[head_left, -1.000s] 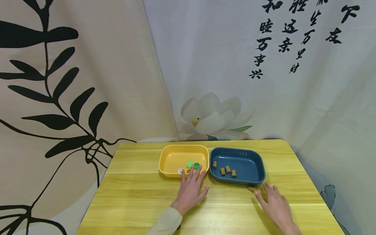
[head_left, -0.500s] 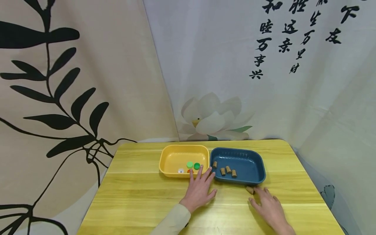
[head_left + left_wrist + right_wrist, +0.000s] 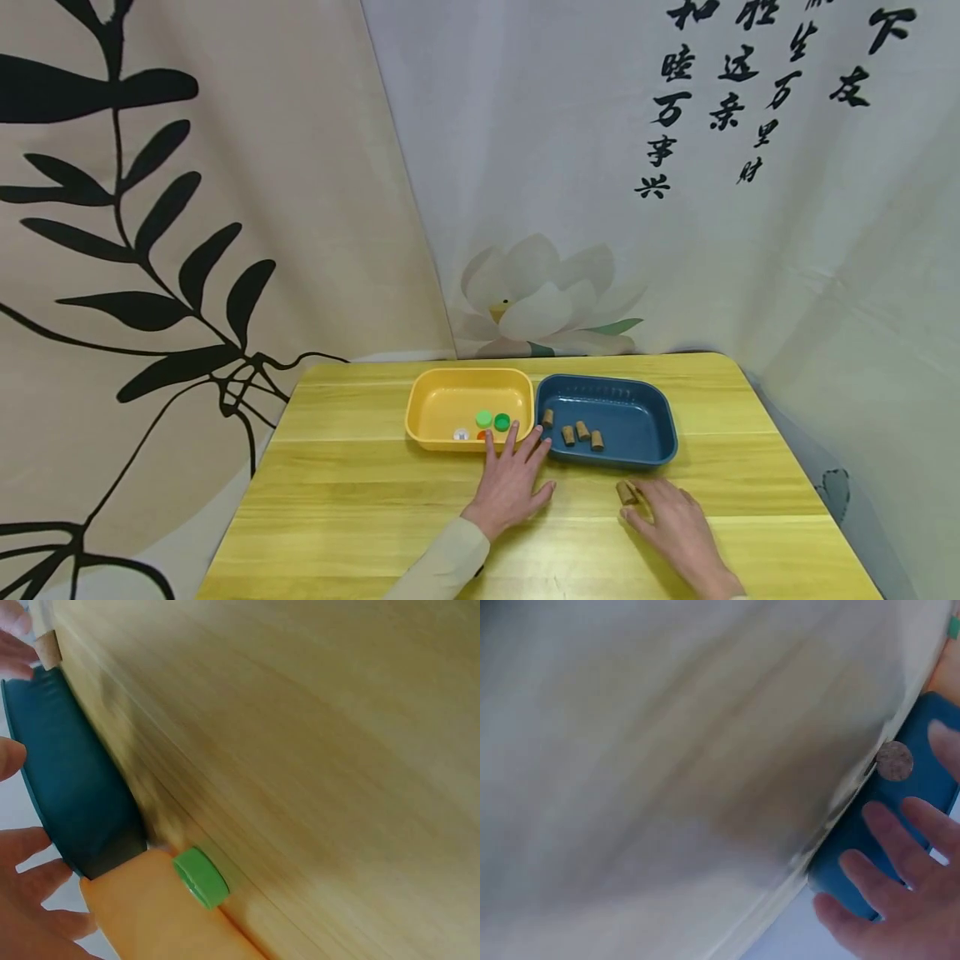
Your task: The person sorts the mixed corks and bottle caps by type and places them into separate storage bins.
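My left hand [image 3: 510, 483] has its fingers spread, reaching the near rim of the yellow tray [image 3: 431, 400] and the near-left corner of the blue tray [image 3: 645, 400]. A green bottle cap [image 3: 201, 877] stands on the table by the yellow tray's near wall in the left wrist view; in the head view it is not visible. My right hand [image 3: 671, 529] lies low in front of the blue tray, its index fingertip against a cork [image 3: 626, 492] on the table. In the right wrist view, its fingers look spread, with the cork's round end [image 3: 895, 760] beyond them.
Several corks [image 3: 582, 432] sit at the left of the blue tray. The yellow tray holds a light green cap [image 3: 483, 419], a dark green cap [image 3: 502, 422], a white cap [image 3: 461, 434] and an orange-red one. Cloth hangs behind the wooden table [image 3: 337, 483].
My left hand has shifted right, then stayed still. The cork by my right hand has moved left and nearer, its slant changed, and the right hand has moved left with it.
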The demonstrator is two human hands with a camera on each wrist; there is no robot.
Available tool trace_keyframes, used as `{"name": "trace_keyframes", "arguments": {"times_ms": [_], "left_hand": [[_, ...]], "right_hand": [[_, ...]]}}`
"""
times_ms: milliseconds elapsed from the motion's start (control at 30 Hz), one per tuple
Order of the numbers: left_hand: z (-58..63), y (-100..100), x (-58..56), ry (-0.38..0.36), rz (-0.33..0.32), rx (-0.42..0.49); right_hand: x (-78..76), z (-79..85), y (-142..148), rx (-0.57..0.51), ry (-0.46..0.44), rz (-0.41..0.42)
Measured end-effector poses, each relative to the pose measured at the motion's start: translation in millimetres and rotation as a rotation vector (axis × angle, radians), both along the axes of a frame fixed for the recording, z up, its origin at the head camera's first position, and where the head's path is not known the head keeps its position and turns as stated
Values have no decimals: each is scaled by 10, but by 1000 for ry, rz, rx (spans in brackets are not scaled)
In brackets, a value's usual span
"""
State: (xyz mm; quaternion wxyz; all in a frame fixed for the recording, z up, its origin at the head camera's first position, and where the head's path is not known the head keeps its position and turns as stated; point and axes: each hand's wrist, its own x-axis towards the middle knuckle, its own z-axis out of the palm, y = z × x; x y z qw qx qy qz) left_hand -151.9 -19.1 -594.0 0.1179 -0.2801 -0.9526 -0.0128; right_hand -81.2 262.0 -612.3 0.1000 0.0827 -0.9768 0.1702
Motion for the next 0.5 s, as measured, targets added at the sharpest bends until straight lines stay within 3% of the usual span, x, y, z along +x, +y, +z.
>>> {"name": "trace_keyframes", "arguments": {"times_ms": [233,500], "left_hand": [[-14,6,-1,1,0,7],[-34,-4,-2,2,1,-4]], "right_hand": [[-68,22,-43,108,-136,46],[-63,57,-56,139,-25,104]]}}
